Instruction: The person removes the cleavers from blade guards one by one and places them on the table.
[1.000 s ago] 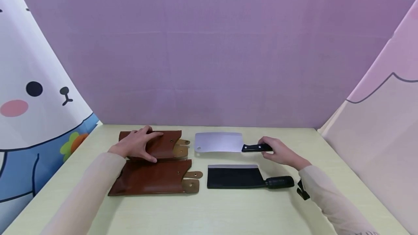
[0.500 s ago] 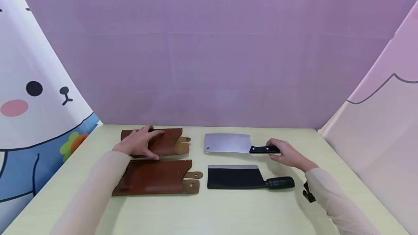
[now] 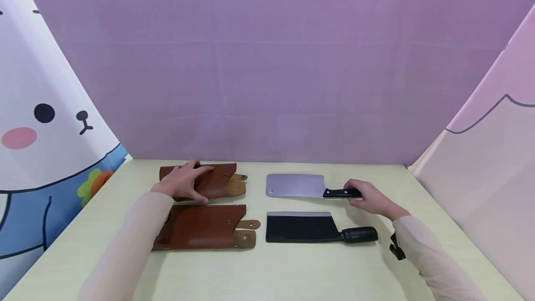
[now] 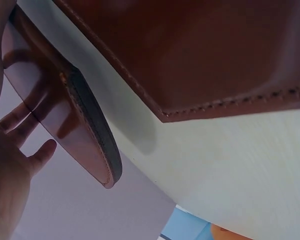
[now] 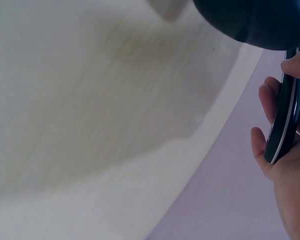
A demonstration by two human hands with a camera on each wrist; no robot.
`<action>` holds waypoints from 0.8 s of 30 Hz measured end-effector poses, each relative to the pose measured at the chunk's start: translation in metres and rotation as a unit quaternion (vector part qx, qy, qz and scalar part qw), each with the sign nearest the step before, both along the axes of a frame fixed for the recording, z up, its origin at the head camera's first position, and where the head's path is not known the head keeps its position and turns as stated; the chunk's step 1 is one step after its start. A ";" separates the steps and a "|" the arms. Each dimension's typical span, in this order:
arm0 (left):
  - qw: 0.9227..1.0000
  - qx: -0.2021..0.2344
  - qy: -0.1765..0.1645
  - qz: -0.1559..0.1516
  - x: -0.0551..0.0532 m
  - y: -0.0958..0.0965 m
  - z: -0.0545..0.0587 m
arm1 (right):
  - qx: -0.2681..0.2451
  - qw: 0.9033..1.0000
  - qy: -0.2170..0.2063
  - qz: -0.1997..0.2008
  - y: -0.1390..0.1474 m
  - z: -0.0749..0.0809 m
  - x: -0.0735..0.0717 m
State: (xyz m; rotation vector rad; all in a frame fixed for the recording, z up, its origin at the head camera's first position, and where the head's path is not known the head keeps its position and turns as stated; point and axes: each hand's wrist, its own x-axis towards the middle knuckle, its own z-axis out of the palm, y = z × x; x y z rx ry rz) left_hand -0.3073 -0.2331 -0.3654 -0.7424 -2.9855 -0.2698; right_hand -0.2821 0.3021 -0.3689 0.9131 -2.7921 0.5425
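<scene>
My left hand (image 3: 180, 181) grips the smaller brown leather knife sheath (image 3: 217, 180) across its width, thumb at the near edge and fingers over the far side. Its tan flap and snap strap point right. In the left wrist view, the end of this sheath (image 4: 92, 145) shows beside the fingers. At the right, my right hand (image 3: 372, 198) holds a silver-bladed cleaver (image 3: 294, 185) by its black handle, the blade pointing left towards the sheath, with a gap between them. The handle (image 5: 285, 110) lies between thumb and fingers in the right wrist view.
Nearer the table's front lies a larger brown sheath (image 3: 200, 226), its flap and strap also to the right. Beside it rests a black-bladed cleaver (image 3: 301, 227) with a black ribbed handle. A purple backdrop (image 3: 267, 68) rises behind the pale table (image 3: 267, 273).
My right hand has drawn the silver-bladed cleaver to the right. My left hand and the smaller sheath have shifted a little right and away from the larger sheath.
</scene>
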 end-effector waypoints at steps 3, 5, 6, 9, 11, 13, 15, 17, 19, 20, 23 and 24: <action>1.000 0.002 -0.005 0.001 -0.002 0.002 -0.001 | 0.000 1.000 -0.002 -0.001 0.001 -0.001 0.000; 1.000 0.004 -0.008 0.001 -0.003 0.003 -0.002 | 0.001 1.000 -0.002 -0.001 0.001 -0.002 -0.001; 1.000 0.003 -0.009 0.001 -0.004 0.003 -0.003 | 0.002 1.000 -0.003 -0.001 0.002 -0.002 -0.001; 1.000 -0.006 -0.005 0.002 -0.006 0.002 -0.007 | 0.002 1.000 -0.005 0.002 0.002 -0.003 -0.002; 1.000 -0.013 0.000 0.001 -0.007 0.001 -0.010 | 0.001 1.000 -0.007 0.007 0.003 -0.002 -0.002; 1.000 -0.016 0.001 0.002 -0.007 0.001 -0.012 | 0.001 1.000 -0.010 0.011 0.003 -0.002 -0.003; 1.000 -0.016 0.001 0.002 -0.007 0.001 -0.014 | 0.001 1.000 -0.012 0.014 0.004 -0.003 -0.004; 1.000 -0.014 0.004 0.001 -0.008 0.001 -0.014 | -0.001 1.000 -0.009 0.018 0.005 -0.003 -0.005; 1.000 -0.013 0.006 0.002 -0.008 0.002 -0.015 | -0.005 1.000 0.001 0.023 0.006 -0.003 -0.006; 1.000 -0.013 0.007 0.001 -0.009 0.002 -0.015 | -0.008 1.000 0.004 0.026 0.006 -0.003 -0.006; 1.000 -0.009 0.014 -0.004 -0.009 0.004 -0.014 | -0.009 1.000 0.012 0.027 0.007 -0.003 -0.008; 1.000 -0.007 0.013 -0.005 -0.009 0.004 -0.014 | -0.008 1.000 0.012 0.026 0.007 -0.003 -0.009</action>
